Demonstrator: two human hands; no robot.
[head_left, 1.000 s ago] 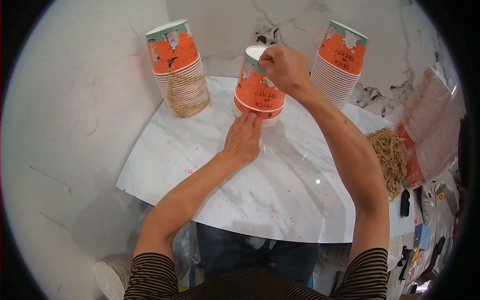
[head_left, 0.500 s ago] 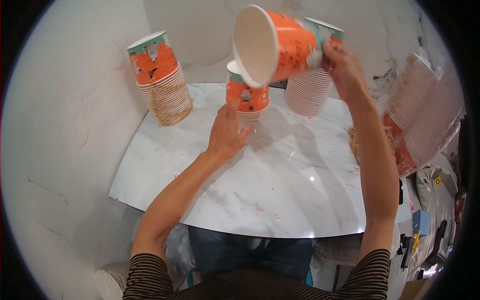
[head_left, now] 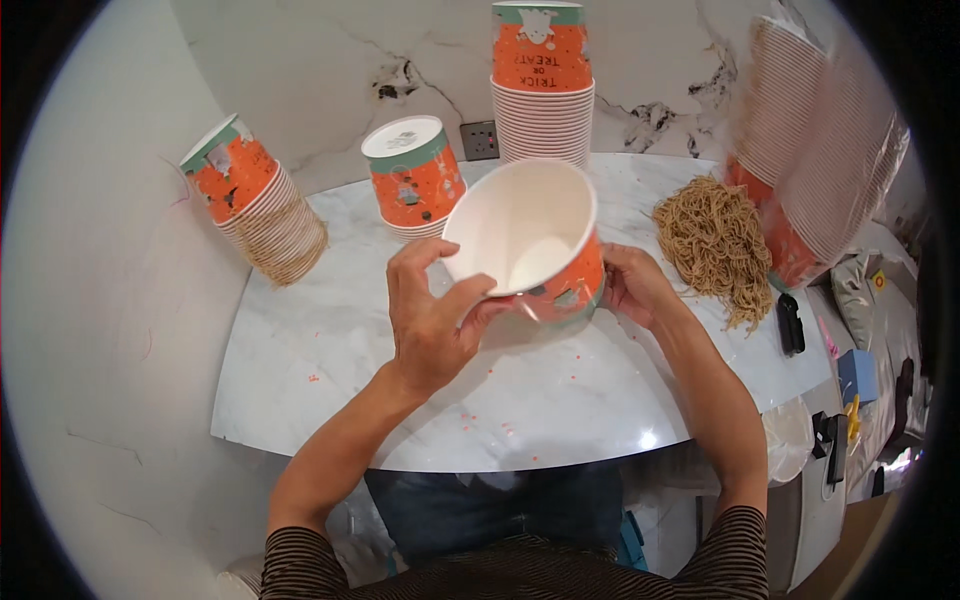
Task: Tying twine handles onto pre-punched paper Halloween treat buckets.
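Observation:
A large orange paper bucket (head_left: 520, 235) with a green band at its base and a white inside is held over the middle of the table, its open mouth tilted up toward me. My left hand (head_left: 432, 308) pinches its rim at the near left, thumb and forefinger on the edge. My right hand (head_left: 637, 285) is closed on the right side near the base; its fingertips are partly hidden behind the bucket. Just beyond stands a short stack of upside-down buckets (head_left: 413, 185). Behind the held bucket rises a tall upside-down stack (head_left: 542, 110).
On the left leans another stack (head_left: 262, 205) with tan strings round its rims. A heap of tan strings (head_left: 715, 245) lies at the right beside plastic-wrapped buckets (head_left: 840, 190) and a black object (head_left: 790, 323). Small orange scraps dot the marble table (head_left: 330, 410). A wall socket (head_left: 479, 140) is behind.
My right hand has brought the bucket down from the tall stack to the table's middle, turning its mouth upward. My left hand has moved from beside the short stack to grip its rim.

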